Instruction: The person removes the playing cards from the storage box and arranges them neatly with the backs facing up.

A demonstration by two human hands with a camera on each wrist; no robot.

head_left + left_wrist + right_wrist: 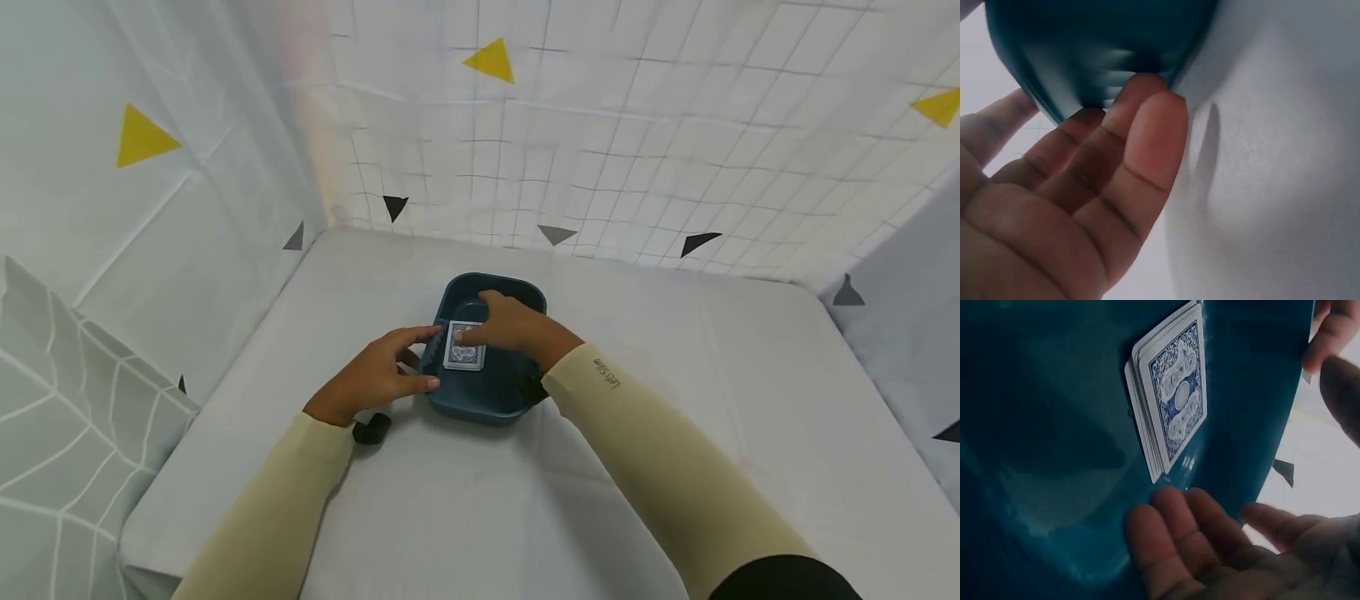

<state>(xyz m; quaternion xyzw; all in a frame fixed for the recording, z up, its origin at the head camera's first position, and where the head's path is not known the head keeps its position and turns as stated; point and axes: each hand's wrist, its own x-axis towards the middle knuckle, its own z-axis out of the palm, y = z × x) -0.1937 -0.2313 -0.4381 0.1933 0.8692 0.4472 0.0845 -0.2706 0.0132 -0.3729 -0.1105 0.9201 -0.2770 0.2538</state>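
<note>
A stack of playing cards (462,357) with blue patterned backs lies inside a teal plastic bin (476,410), against its left side. My left hand (386,373) rests at the bin's left wall from outside, fingers relaxed. The left wrist view shows those fingertips by the slots in the outer wall (1085,37). Over the bin, my right hand (513,325) hangs above the cards with nothing in its grasp. In the right wrist view its loosely bent fingers (1150,534) lie just beside the slightly uneven stack (1179,394), apparently not gripping it.
The bin stands on a white-covered table (660,400). White sheeting with grid lines (585,150) rises behind it, bearing yellow, black and grey patches. Dark wrist-worn devices, one by the left cuff (372,429), sit close to the bin and table.
</note>
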